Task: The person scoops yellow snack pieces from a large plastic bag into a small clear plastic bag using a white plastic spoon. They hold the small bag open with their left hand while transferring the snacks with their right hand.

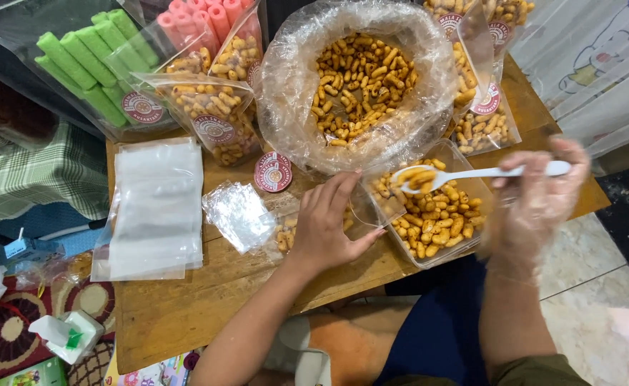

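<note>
White plastic spoon (pixel 472 174) in the right hand (pixel 536 204), which wears a thin clear glove and pinches the handle near its end; the bowl of the spoon is heaped with golden, seasoned macaroni-shaped snacks and hovers over the clear rectangular plastic tub (pixel 472 246) of the same snacks at the table's near edge. The bare left hand (pixel 329 225) presses down on a small clear plastic pouch (pixel 293 232), fingers spread at its mouth to keep it open; a few pieces already lie inside (how many is hard to tell under the hand). This looks to me like the filling step, one scoop loaded and not yet tipped in. The next move calls for bringing the spoon across to the pouch mouth without spilling. Beside the left hand lie a stack of flat empty clear bags (pixel 154 207) and a round red sticker label (pixel 273 172); behind sits a large clear bag of the snacks (pixel 361 78).
</note>
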